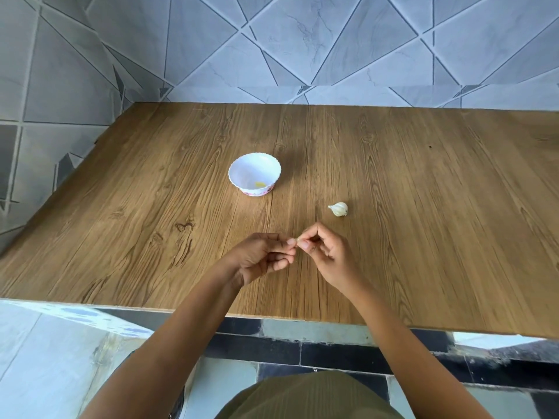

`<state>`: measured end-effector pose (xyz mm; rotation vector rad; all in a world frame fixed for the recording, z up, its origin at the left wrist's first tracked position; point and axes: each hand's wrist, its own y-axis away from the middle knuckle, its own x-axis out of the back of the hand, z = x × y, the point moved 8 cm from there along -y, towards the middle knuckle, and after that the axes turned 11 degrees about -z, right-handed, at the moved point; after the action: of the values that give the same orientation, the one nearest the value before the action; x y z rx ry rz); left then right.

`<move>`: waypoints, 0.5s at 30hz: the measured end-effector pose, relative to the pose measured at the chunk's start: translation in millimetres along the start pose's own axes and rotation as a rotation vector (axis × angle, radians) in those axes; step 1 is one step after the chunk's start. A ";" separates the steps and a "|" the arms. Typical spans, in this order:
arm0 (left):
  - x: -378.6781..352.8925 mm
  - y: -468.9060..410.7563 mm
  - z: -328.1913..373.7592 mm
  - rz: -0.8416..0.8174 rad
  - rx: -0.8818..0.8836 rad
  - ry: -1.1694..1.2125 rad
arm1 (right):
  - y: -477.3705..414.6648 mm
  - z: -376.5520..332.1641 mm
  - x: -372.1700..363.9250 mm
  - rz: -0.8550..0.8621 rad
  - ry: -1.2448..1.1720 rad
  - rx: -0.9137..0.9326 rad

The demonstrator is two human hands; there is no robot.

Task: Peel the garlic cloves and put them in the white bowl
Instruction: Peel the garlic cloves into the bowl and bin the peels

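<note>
The left hand (262,259) and right hand (328,256) meet just above the wooden surface (423,207), their curled fingers (306,234) pinching a small garlic clove (298,239) between the tips. Just beyond the fingers, to the right, lies a garlic bulb (339,209); farther beyond, to the left, the white bowl (244,167) holds one peeled clove (260,184)

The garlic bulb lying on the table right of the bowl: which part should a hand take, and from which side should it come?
Take the garlic bulb by its round body, coming from above with thumb and fingers across the wide part. It lies on its side on the table, its thin pointed tip toward the left; that tip would probably slip or tear.
</note>
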<state>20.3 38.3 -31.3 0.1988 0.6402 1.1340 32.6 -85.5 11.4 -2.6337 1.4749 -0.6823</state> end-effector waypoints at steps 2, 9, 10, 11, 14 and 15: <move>3.5 -0.3 3.1 0.064 -0.083 -0.136 | -0.1 16.6 -2.8 -0.053 -0.137 -0.209; -15.0 16.3 47.2 0.170 -0.549 -0.895 | 7.6 39.7 -12.8 -0.157 -0.725 -0.632; -16.9 17.6 48.7 0.138 -0.570 -0.911 | 8.9 39.7 -14.3 -0.171 -0.766 -0.663; -18.3 18.4 49.3 0.105 -0.586 -0.919 | 10.2 39.8 -16.0 -0.187 -0.798 -0.696; -19.7 18.6 49.2 0.018 -0.614 -0.905 | 14.3 40.5 -20.4 -0.219 -0.893 -0.770; -19.8 18.0 49.1 -0.009 -0.622 -0.892 | 15.8 40.7 -22.0 -0.221 -0.926 -0.789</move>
<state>28.9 36.6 24.0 0.1428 -0.5013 1.0524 26.3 -82.9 -37.0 -2.8685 1.2580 1.2313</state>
